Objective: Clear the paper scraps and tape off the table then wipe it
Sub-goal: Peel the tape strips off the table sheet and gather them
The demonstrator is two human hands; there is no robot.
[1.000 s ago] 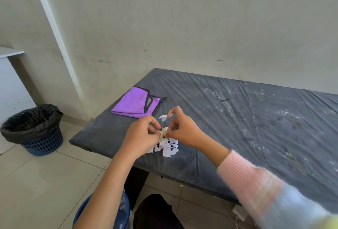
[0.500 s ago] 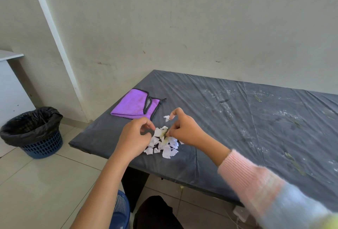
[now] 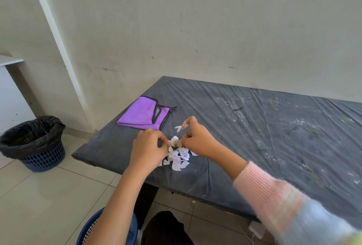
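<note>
**Two hands pinch a scrap over the paper pile at the tabletop's near left corner**

One heap of white paper scraps [image 3: 178, 157] lies on the dark tabletop [image 3: 254, 127], close to its near edge and left corner; the pieces overlap too much to count. One more scrap [image 3: 178, 128] sits apart, just beyond the heap. One folded purple cloth [image 3: 143, 116] rests near the left edge, farther back. Several thin greenish tape strips [image 3: 313, 175] cling to the right half of the tabletop.

The left hand [image 3: 147, 151] and right hand [image 3: 197, 141] meet above the heap, each with thumb and fingers pressed together on a small pale piece [image 3: 174, 141] held between them. The right index finger is raised and curled.

Two bins stand on the floor: one black-lined basket [image 3: 34, 142] off the left edge, one blue basket [image 3: 109, 229] below the near edge under the left forearm. The tabletop's middle and far side lie open.
</note>
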